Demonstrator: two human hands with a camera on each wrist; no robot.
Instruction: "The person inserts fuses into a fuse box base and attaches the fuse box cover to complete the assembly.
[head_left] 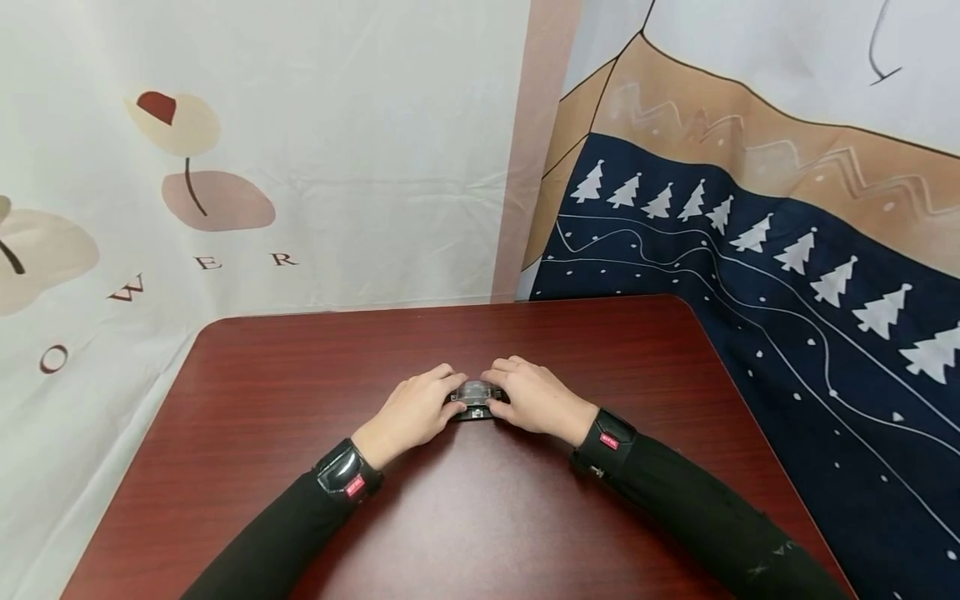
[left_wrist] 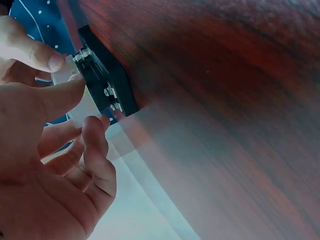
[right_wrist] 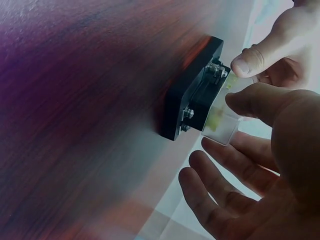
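A small device stands on the table between both hands, with a black base (right_wrist: 181, 92) and a clear plastic cover (right_wrist: 222, 129) on top. Metal screw terminals (right_wrist: 188, 114) line the base, and something yellow shows through the cover in the right wrist view. My left hand (head_left: 418, 410) pinches the cover's left end between thumb and fingers. At the opposite end, my right hand (head_left: 543, 398) pinches the same cover, its lower fingers loosely bent. The black base (left_wrist: 111, 70) appears to sit against the tabletop. The fingers hide parts of the cover's ends.
The reddish-brown wooden table (head_left: 480, 517) has rounded far corners. Behind it hangs a white curtain (head_left: 390, 150) with printed flowers and letters. A dark blue cloth (head_left: 675, 250) with white trees hangs at the right. Dark sleeves with wrist straps cover both forearms.
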